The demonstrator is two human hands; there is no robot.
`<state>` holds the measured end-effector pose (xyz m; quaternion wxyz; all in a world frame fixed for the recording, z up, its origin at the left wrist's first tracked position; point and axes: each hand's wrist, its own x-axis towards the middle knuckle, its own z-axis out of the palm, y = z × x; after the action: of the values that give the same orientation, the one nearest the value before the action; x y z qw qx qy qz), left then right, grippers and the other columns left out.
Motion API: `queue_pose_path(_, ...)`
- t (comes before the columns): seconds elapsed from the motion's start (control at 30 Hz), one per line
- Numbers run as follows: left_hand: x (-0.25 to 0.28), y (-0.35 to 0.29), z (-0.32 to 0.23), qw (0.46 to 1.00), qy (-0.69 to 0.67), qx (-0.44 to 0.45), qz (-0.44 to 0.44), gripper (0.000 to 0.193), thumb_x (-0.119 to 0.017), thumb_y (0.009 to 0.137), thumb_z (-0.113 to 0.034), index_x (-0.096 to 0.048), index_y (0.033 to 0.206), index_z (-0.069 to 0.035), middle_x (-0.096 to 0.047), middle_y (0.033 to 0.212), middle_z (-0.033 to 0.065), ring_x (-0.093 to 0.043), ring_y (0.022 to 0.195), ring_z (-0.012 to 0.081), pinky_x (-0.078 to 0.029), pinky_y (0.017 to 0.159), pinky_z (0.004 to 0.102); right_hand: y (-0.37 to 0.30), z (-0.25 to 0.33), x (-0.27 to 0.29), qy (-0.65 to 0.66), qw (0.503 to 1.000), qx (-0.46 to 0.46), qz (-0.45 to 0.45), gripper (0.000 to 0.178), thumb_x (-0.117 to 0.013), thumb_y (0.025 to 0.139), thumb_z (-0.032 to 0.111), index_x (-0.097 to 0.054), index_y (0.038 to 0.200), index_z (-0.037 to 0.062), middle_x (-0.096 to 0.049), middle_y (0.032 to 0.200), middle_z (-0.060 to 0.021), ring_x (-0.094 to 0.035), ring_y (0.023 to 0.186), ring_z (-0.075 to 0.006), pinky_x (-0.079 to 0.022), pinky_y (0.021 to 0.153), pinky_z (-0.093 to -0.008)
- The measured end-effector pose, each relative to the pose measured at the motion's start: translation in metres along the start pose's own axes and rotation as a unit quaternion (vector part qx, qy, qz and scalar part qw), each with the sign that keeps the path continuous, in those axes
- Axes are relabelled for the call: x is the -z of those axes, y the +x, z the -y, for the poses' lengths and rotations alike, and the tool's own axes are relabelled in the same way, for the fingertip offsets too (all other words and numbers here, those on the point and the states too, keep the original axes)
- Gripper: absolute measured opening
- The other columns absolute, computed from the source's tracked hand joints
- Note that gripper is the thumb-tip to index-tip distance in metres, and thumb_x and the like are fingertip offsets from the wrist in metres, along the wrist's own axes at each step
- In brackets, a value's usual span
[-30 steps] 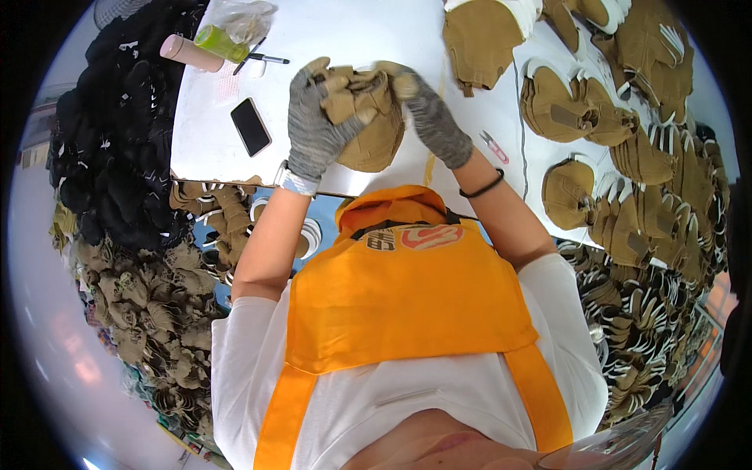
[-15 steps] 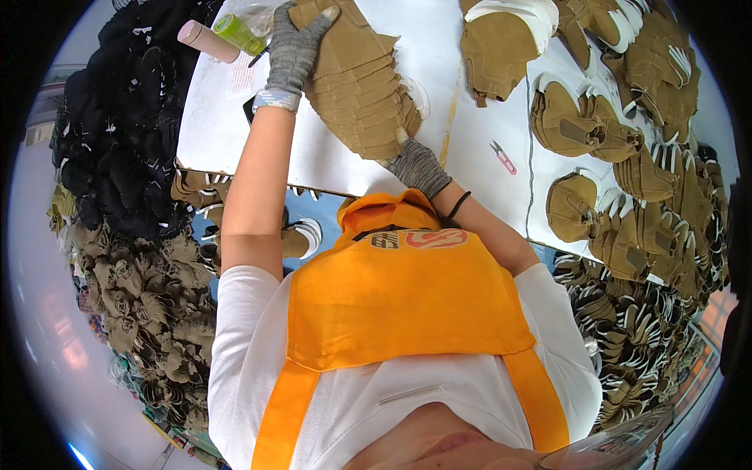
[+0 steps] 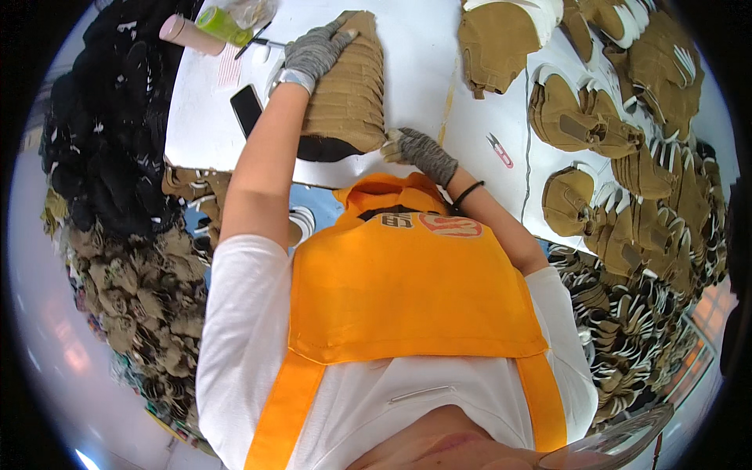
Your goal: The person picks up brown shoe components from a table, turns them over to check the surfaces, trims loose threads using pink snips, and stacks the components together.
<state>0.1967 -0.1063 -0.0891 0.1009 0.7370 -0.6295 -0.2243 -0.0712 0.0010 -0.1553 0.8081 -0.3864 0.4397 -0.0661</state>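
Note:
A stack of brown shoe uppers (image 3: 345, 94) lies on the white table, its layered edges facing right and a black underside showing at its near end. My left hand (image 3: 317, 53), in a grey knit glove, rests over the upper left of the stack with its fingers stretched across it. At the stack's near right corner is my right hand (image 3: 419, 153), gloved alike, its fingers curled in beside the edge. Whatever those fingers might pinch is hidden.
Red-handled thread snips (image 3: 499, 150) lie right of my right hand. A phone (image 3: 247, 108), pen (image 3: 254, 39), pink bottle (image 3: 190, 35) and green bottle (image 3: 223, 26) sit on the left. More brown uppers (image 3: 501, 43) cover the table's right side. Black pieces (image 3: 110, 133) are heaped at far left.
The stack has turned from slanted to nearly straight and come down flatter on the table. My left hand has shifted down and right with it. The phone now shows fully.

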Motion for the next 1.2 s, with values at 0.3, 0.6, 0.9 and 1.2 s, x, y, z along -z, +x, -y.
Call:
queue_pose_path(0.3, -0.009, 0.012, 0.045, 0.988, -0.152, 0.002, -0.027, 0.060, -0.048, 0.090, -0.056, -0.047, 0.137, -0.019, -0.053, 0.132, 0.0154, -0.047, 0.124, 0.0319, -0.033, 0.106, 0.0368, -0.028, 0.043, -0.026, -0.391, 0.875, 0.286, -0.027, 0.057, -0.058, 0.089, 0.031, -0.041, 0.139, 0.0101, -0.065, 0.099, -0.0178, -0.062, 0.091, -0.0308, -0.048, 0.084, -0.0357)
queue_pose_path(0.6, -0.013, 0.019, 0.052, 0.988, -0.151, 0.019, -0.021, 0.061, -0.050, 0.090, -0.055, -0.047, 0.137, -0.017, -0.053, 0.133, 0.0155, -0.048, 0.125, 0.0295, -0.034, 0.105, 0.0345, -0.025, 0.067, -0.037, -0.644, 0.724, 0.245, -0.041, 0.062, -0.063, 0.082, 0.034, -0.044, 0.138, 0.0158, -0.046, 0.131, -0.0212, -0.045, 0.118, -0.0368, -0.034, 0.099, -0.0459)
queue_pose_path(0.9, -0.013, 0.009, 0.036, 0.995, -0.089, 0.024, -0.040, 0.063, -0.048, 0.090, -0.056, -0.045, 0.137, -0.013, -0.053, 0.132, 0.0171, -0.049, 0.123, 0.0322, -0.036, 0.104, 0.0375, -0.021, 0.069, -0.046, -0.703, 0.651, 0.281, -0.049, 0.054, -0.066, 0.077, 0.042, -0.060, 0.126, 0.0181, -0.019, 0.151, -0.0183, -0.030, 0.132, -0.0396, -0.022, 0.108, -0.0490)
queue_pose_path(1.2, -0.015, 0.005, 0.026, 0.998, -0.036, 0.023, -0.049, 0.063, -0.048, 0.090, -0.056, -0.045, 0.138, -0.015, -0.052, 0.132, 0.0166, -0.049, 0.122, 0.0324, -0.036, 0.104, 0.0389, -0.024, 0.062, -0.045, -0.727, 0.642, 0.239, -0.045, 0.055, -0.063, 0.080, 0.044, -0.057, 0.129, 0.0192, -0.016, 0.153, -0.0158, -0.030, 0.132, -0.0406, -0.022, 0.108, -0.0485)
